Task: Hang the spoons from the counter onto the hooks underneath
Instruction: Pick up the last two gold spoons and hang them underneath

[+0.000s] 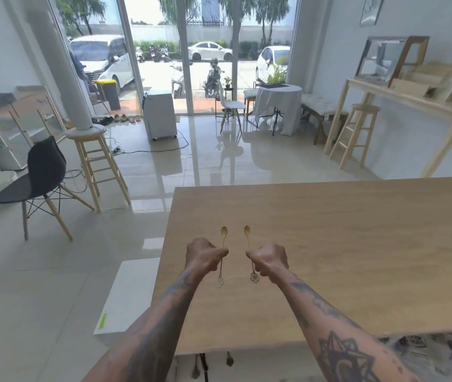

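Two thin gold spoons with flower-shaped handle ends are over the wooden counter. My left hand is shut on the left spoon, pinching its stem, bowl pointing away from me. My right hand is shut on the right spoon the same way; its flower end hangs below my fingers. Both hands sit near the counter's left part, close together. Below the counter's near edge, dark utensils hang down; the hooks themselves are hidden.
Left of the counter lies tiled floor with a white board. A black chair and a wooden stool stand further left. A high wooden shelf table with a stool lines the right wall. Patterned items lie under the counter's right end.
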Action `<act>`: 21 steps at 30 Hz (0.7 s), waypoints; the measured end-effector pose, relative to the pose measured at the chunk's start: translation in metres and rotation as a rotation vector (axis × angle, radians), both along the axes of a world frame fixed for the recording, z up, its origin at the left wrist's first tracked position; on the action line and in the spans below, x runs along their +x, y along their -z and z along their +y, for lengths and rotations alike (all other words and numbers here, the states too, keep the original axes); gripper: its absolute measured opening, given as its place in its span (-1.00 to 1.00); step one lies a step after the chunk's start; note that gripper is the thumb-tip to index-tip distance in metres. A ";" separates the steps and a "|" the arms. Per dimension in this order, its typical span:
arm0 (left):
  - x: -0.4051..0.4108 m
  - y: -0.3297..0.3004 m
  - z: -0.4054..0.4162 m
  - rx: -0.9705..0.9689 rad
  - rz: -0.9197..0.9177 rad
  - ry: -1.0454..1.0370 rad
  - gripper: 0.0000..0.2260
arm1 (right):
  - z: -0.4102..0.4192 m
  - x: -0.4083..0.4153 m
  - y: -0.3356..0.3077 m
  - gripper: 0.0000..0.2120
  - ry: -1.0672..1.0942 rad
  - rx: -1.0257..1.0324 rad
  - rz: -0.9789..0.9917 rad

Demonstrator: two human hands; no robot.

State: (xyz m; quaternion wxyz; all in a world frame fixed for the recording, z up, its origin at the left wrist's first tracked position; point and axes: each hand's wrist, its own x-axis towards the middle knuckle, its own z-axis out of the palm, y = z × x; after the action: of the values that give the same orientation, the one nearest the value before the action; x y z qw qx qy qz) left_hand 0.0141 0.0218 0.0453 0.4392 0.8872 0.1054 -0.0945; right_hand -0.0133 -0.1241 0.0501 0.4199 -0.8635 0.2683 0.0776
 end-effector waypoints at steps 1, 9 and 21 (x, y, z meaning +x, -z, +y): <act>-0.009 -0.011 -0.002 -0.010 -0.034 -0.011 -0.74 | -0.005 -0.008 -0.009 -0.85 -0.007 0.006 -0.040; -0.118 -0.050 -0.015 -0.055 -0.168 -0.076 -0.76 | -0.039 -0.110 -0.046 -0.82 -0.050 0.064 -0.216; -0.268 0.075 -0.013 0.029 0.049 -0.106 -0.74 | -0.059 -0.240 0.059 -0.80 -0.090 0.105 -0.024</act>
State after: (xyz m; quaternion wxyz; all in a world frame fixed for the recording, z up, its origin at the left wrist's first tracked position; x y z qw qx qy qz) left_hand -0.2538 0.0085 -0.0294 0.4278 0.8841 0.1644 -0.0913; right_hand -0.2534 -0.1826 -0.0094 0.4640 -0.8523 0.2196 0.1001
